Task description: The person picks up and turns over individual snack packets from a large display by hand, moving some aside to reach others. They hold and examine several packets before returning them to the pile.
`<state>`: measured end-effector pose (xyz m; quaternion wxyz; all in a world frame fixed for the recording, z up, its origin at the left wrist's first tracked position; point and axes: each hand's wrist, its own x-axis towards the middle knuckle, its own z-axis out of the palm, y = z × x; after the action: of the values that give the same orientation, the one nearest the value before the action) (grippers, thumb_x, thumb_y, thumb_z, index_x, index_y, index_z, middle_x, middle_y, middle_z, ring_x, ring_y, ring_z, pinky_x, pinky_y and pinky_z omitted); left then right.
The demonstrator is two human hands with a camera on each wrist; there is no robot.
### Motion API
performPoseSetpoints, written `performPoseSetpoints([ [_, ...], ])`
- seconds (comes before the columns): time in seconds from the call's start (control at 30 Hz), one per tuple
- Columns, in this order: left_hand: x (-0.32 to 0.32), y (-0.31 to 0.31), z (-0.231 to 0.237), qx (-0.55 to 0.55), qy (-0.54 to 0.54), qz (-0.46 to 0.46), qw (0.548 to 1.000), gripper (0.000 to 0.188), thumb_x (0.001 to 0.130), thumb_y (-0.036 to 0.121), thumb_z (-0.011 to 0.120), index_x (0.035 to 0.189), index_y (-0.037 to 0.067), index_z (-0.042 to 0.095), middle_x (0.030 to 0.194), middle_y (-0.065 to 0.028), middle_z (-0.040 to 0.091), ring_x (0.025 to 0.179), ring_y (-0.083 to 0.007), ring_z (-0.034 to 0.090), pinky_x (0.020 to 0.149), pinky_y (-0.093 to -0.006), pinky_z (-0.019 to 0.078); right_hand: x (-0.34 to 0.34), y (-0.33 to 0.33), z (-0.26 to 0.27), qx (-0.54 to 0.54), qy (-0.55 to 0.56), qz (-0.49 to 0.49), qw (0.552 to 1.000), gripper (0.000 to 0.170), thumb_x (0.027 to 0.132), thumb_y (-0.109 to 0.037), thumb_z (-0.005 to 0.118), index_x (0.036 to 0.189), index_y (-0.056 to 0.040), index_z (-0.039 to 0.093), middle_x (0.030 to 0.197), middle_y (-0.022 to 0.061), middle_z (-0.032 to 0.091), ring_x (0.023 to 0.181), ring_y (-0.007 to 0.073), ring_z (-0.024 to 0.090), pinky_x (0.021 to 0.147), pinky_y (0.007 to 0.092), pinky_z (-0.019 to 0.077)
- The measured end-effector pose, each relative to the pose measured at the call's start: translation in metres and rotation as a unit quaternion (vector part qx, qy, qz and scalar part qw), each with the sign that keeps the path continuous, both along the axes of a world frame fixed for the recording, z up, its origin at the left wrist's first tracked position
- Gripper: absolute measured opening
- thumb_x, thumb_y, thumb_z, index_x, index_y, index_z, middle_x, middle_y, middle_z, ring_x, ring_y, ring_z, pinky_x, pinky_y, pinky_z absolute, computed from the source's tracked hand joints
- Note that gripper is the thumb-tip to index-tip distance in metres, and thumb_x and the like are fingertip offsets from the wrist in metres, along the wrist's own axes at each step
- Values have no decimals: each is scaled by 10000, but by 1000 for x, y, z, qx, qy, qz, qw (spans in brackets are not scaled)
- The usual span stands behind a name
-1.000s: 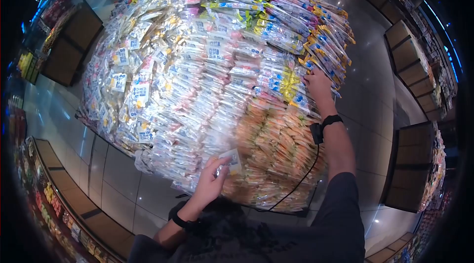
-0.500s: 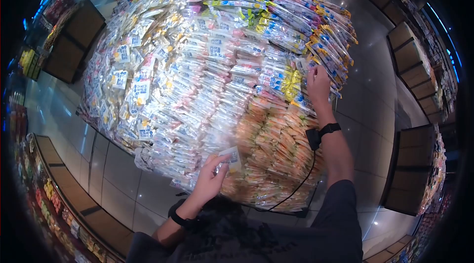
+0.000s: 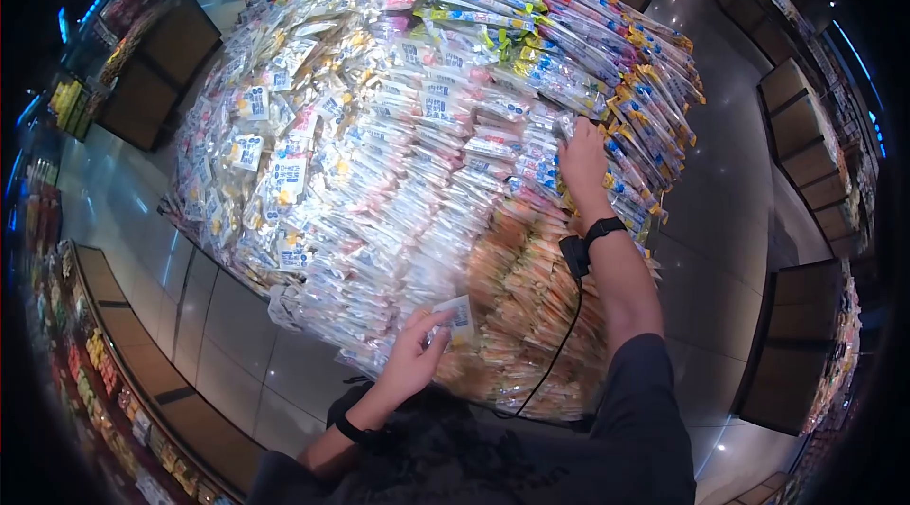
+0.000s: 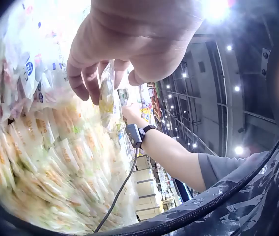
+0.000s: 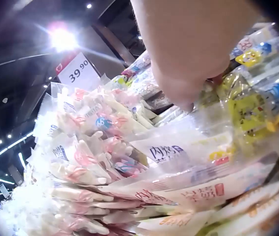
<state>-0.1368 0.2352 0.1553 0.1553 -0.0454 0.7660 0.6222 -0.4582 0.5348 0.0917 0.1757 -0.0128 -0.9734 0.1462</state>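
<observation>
My left hand (image 3: 411, 355) pinches a small clear packet (image 3: 461, 318) with a white, blue-lettered panel, over the pile's near edge. In the left wrist view the packet (image 4: 107, 96) hangs edge-on between thumb and fingers, its contents yellowish. Farther out, my right hand (image 3: 582, 162) is over the right part of the pile. Its fingertips pinch a small silvery-white packet (image 3: 567, 124), mostly covered by the hand. Below that hand, the right wrist view shows a yellow-patterned clear wrapper (image 5: 250, 110) and a white packet with blue lettering (image 5: 165, 149).
A broad pile of wrapped snacks (image 3: 365, 178) spreads before me, with orange-printed packets (image 3: 531, 315) at the near right and long colourful packs (image 3: 654, 117) at the far right. A price sign (image 5: 78, 71) stands behind. Wooden display stands (image 3: 796, 344) line the aisles.
My right hand has drawn left from the colourful long packs, with a small packet now at its fingertips. The left hand keeps its packet. The view has shifted slightly.
</observation>
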Motion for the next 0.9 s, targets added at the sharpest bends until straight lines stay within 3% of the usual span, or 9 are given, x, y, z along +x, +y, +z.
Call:
performPoseSetpoints([
  [0.1, -1, 1, 5, 11, 26, -1, 1000, 306, 1053, 152, 580, 1326, 35, 654, 1143, -135, 608, 1072, -238, 602, 951, -326, 461, -3, -5, -2, 83, 15, -40, 996, 620, 874, -130, 741, 1435, -111, 480, 1247, 118, 607, 1152, 326, 612, 843, 477, 568],
  [0.37, 0, -3, 3, 14, 26, -11, 1000, 331, 1060, 199, 569, 1335, 29, 643, 1157, -154, 614, 1102, -253, 604, 968, -335, 459, -7, 1, 2, 61, 15, -25, 998, 468, 908, -48, 630, 1366, -114, 561, 1214, 120, 657, 1063, 348, 676, 810, 478, 571],
  [0.47, -1, -7, 9, 22, 19, -23, 999, 330, 1061, 178, 565, 1349, 31, 635, 1174, -145, 603, 1116, -241, 600, 969, -331, 461, 13, -2, 26, 2, 39, 12, 999, 451, 916, -67, 639, 1360, -106, 571, 1185, 164, 683, 1036, 371, 692, 810, 472, 564],
  [0.5, -2, -8, 12, 25, 9, -34, 999, 328, 1062, 150, 560, 1362, 35, 628, 1206, -136, 593, 1128, -229, 597, 972, -327, 462, 23, -2, 33, -109, 38, -3, 993, 428, 926, -83, 647, 1348, -78, 576, 1137, 178, 697, 1023, 362, 699, 817, 467, 559],
  [0.57, -3, -9, 9, 76, -17, -21, 997, 334, 1060, 115, 554, 1380, 40, 616, 1253, -127, 572, 1148, -219, 591, 992, -319, 463, 33, 12, 31, -362, -9, 22, 932, 355, 957, -97, 664, 1294, -6, 597, 1021, 155, 723, 925, 245, 709, 757, 392, 570],
  [0.6, -2, -10, 6, 123, -43, -10, 991, 346, 1058, 79, 547, 1398, 45, 603, 1301, -117, 552, 1167, -208, 585, 1012, -311, 463, 50, 8, 45, -359, -14, 23, 933, 355, 957, -97, 664, 1294, -6, 597, 1021, 155, 723, 925, 245, 709, 757, 392, 570],
  [0.67, -5, -13, -5, 106, -13, -19, 994, 379, 1057, 39, 535, 1434, 41, 567, 1364, -108, 512, 1214, -196, 570, 1052, -302, 459, 99, -6, 96, -566, -153, 49, 808, 348, 961, -85, 683, 1284, 13, 600, 1028, 87, 716, 844, 146, 685, 677, 309, 570],
  [0.73, -12, -14, -8, 43, 128, -19, 991, 391, 1054, 69, 560, 1443, 26, 548, 1354, -121, 518, 1248, -206, 560, 1080, -318, 458, 132, -16, 110, -591, -188, 98, 778, 346, 955, -72, 693, 1281, 1, 603, 1028, 64, 710, 817, 118, 674, 653, 278, 562],
  [0.9, -15, -27, 20, 84, 100, 1, 991, 503, 1026, 87, 633, 1492, 5, 463, 1422, -115, 499, 1280, -210, 550, 1059, -330, 489, 210, -85, 146, -569, -291, 214, 739, 332, 951, -55, 706, 1265, -12, 606, 1004, 28, 692, 809, 95, 661, 659, 269, 562],
])
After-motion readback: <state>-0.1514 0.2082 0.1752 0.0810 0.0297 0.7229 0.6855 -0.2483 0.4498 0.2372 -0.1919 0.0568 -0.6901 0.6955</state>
